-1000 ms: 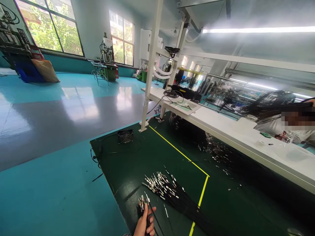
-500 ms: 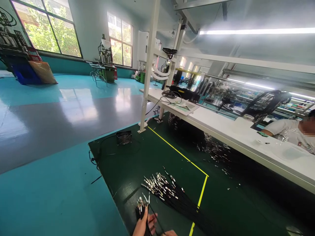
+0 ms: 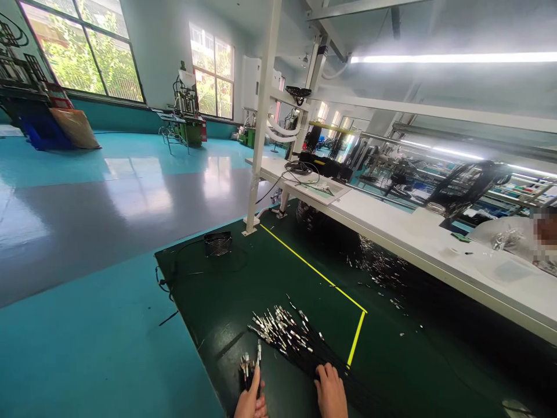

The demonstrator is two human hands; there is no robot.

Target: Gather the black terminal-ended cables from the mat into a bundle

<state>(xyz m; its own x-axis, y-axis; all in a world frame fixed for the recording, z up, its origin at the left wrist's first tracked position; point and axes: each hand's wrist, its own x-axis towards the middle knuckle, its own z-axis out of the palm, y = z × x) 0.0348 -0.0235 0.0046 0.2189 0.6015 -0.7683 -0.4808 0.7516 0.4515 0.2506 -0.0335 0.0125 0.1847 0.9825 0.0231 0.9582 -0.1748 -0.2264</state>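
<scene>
My left hand [image 3: 250, 400] is closed around a small bunch of black cables [image 3: 246, 371], low in the view. Their stripped, silvery ends point upward past the thumb, and one end stands higher than the others. To the right, my right hand [image 3: 331, 392] reaches over a larger spread of black cables [image 3: 289, 334] lying on the dark green mat. Its fingers are bent down onto the cable lengths, their tips among them; how many cables are gripped is hidden. The light connector ends of this pile fan out toward the upper left.
A white workbench [image 3: 369, 217] runs along the right, with more cable ends [image 3: 383, 261] hanging beneath it. Yellow tape [image 3: 313, 267] marks the green mat [image 3: 226, 290]. A small black fan [image 3: 218, 244] stands near its far edge. A co-worker [image 3: 505, 235] sits across the bench.
My right hand has moved from beside the left hand to the right, onto the cable pile. My left hand keeps its bunch in nearly the same place.
</scene>
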